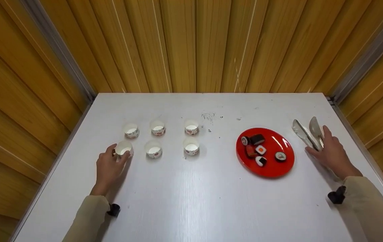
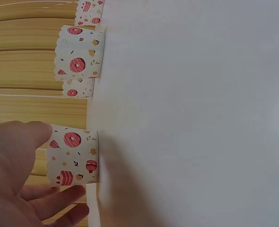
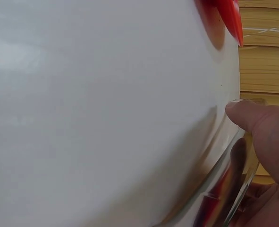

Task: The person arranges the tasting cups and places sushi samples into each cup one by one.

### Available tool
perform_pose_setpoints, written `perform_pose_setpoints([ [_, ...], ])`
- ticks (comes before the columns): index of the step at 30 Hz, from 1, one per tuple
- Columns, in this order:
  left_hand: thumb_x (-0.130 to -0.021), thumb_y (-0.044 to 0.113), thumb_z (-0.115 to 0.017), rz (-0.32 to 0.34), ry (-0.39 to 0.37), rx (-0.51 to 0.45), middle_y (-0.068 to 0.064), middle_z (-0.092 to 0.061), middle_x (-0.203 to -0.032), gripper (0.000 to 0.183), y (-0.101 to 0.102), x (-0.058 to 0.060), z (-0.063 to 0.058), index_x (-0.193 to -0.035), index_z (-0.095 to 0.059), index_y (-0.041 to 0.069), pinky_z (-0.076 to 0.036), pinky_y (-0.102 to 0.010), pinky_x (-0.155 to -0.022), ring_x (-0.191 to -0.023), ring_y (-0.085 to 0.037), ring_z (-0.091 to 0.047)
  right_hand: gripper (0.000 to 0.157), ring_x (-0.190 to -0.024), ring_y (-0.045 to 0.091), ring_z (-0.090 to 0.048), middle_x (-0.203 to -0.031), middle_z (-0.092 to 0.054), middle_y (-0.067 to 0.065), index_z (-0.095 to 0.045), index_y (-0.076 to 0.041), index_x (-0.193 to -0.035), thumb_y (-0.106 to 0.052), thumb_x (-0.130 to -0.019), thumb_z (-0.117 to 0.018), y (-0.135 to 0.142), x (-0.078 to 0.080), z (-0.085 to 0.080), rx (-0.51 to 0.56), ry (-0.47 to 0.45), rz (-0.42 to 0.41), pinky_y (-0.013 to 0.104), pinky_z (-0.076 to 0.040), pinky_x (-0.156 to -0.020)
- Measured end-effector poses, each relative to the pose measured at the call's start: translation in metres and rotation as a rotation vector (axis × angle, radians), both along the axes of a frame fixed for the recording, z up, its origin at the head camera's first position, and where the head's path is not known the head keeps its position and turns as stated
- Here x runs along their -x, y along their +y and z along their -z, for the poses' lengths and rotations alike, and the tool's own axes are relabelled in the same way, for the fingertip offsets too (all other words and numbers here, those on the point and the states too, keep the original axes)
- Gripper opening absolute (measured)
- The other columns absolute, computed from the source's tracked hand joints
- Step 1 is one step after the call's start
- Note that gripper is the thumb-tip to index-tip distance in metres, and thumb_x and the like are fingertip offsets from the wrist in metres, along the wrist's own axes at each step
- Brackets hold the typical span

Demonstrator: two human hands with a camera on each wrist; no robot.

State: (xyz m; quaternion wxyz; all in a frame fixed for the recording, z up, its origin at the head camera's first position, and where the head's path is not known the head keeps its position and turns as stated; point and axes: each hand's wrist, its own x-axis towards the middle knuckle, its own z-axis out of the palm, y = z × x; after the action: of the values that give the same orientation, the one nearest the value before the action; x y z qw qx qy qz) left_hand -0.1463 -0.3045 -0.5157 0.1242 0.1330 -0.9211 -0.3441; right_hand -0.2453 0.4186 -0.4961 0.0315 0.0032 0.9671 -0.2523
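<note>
My left hand (image 1: 108, 168) has its thumb and fingers round a white paper baking cup (image 1: 124, 148) at the front left of the table. The left wrist view shows the thumb at the scalloped rim of this cup (image 2: 73, 158), which is printed with pink donuts and cakes. Over at the right, my right hand (image 1: 336, 158) holds shiny serving tongs (image 1: 316, 127) between thumb and fingers, their two broad ends apart and pointing away from me. In the right wrist view the glossy tongs (image 3: 226, 184) run below the thumb; their grip end is partly hidden by the hand.
Several more paper cups (image 1: 153, 150) stand in two rows to the right of and behind the held one. A red round plate (image 1: 273, 170) carries toy sushi, including a rice ball (image 1: 261, 161) and a roll (image 1: 280, 156). Yellow wood-look panels (image 1: 208, 47) enclose the white table (image 1: 191, 198).
</note>
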Motion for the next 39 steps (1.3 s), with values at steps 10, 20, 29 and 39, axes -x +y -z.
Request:
perform_pose_setpoints([
  [10,-0.099,0.031,-0.07,0.03,0.018,0.003,-0.034,-0.062,-0.128,0.063,-0.003,0.0,0.002,-0.145,-0.049,-0.007,-0.045,-0.059,-0.1,-0.12,-0.047,-0.059,0.104,-0.121,0.063,-0.042,-0.144,-0.028,0.05,0.006,0.006,-0.159,-0.029,-0.098,-0.07,0.004,-0.004,0.001,0.007,-0.04,-0.024,0.079,-0.038,-0.093],
  [20,-0.099,0.033,-0.07,0.028,-0.006,-0.009,-0.033,-0.062,-0.131,0.065,-0.005,0.001,0.001,-0.145,-0.049,-0.007,-0.046,-0.058,-0.102,-0.124,-0.047,-0.058,0.099,-0.121,0.06,-0.044,-0.146,-0.029,0.049,0.003,0.005,-0.16,-0.027,-0.099,-0.068,0.003,-0.004,0.001,0.009,-0.06,-0.028,0.078,-0.039,-0.093],
  [29,-0.099,0.032,-0.07,0.038,0.005,-0.011,-0.033,-0.063,-0.129,0.063,-0.005,0.001,0.001,-0.144,-0.05,-0.007,-0.046,-0.058,-0.102,-0.123,-0.047,-0.058,0.085,-0.11,0.055,-0.05,-0.137,-0.04,0.044,-0.013,0.007,-0.157,-0.023,-0.1,-0.067,0.007,-0.008,-0.002,-0.006,0.014,-0.064,0.076,-0.043,-0.089],
  [39,-0.099,0.031,-0.07,0.035,0.011,0.002,-0.033,-0.064,-0.128,0.062,-0.004,0.002,0.002,-0.144,-0.051,-0.007,-0.047,-0.057,-0.098,-0.118,-0.045,-0.061,0.075,-0.113,0.053,-0.05,-0.135,-0.049,0.037,-0.032,0.004,-0.152,-0.035,-0.1,-0.068,0.015,-0.015,-0.018,-0.029,0.04,-0.051,0.071,-0.043,-0.09],
])
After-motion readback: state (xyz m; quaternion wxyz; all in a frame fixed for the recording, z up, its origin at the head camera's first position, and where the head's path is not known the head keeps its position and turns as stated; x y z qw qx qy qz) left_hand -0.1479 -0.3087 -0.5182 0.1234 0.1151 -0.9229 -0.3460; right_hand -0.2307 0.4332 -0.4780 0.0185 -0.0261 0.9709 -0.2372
